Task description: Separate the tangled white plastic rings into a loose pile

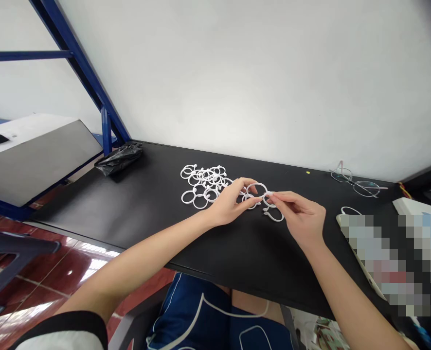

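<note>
Between both hands is a white plastic ring, held just above the black table. My left hand grips its left side between thumb and fingers. On its right side, my right hand pinches the ring near a small end piece. Another open white ring lies or hangs just below my right fingertips; I cannot tell whether it is joined to the held one. Left of my left hand spreads a loose heap of several white rings with small knobs at their ends. My left hand hides part of the heap.
The black table stands against a white wall. A crumpled black plastic bag lies at its far left. Eyeglasses rest at the back right, above a blurred-out device and a white box. A blue metal frame rises at left.
</note>
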### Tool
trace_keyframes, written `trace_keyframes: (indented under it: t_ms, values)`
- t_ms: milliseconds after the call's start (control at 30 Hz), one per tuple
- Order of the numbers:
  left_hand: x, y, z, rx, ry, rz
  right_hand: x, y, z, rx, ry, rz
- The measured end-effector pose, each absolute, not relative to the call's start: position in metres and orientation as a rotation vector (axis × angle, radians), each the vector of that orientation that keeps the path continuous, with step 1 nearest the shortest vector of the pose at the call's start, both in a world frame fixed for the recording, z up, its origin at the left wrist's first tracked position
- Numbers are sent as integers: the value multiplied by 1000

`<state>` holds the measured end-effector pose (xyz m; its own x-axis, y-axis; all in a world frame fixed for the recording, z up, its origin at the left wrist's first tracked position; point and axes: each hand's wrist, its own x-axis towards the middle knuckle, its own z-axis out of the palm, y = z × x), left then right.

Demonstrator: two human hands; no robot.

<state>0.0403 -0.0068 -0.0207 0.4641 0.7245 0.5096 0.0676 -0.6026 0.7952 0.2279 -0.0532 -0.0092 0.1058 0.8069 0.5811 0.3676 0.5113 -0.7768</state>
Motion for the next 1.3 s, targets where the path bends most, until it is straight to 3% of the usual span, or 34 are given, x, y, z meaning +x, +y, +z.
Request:
trace_keyframes:
  t_ms: [600, 800, 1300]
  values:
    - [39, -4, -17, 2038, 711, 1166, 227, -52, -17, -1102, -1517, 283]
    - [30, 10, -21, 2484, 731, 1250, 233, -49, -14, -1151, -1399, 270]
    - [21, 21, -22, 2667, 1394, 1021, 245, -34, -21, -1484, -1403, 327]
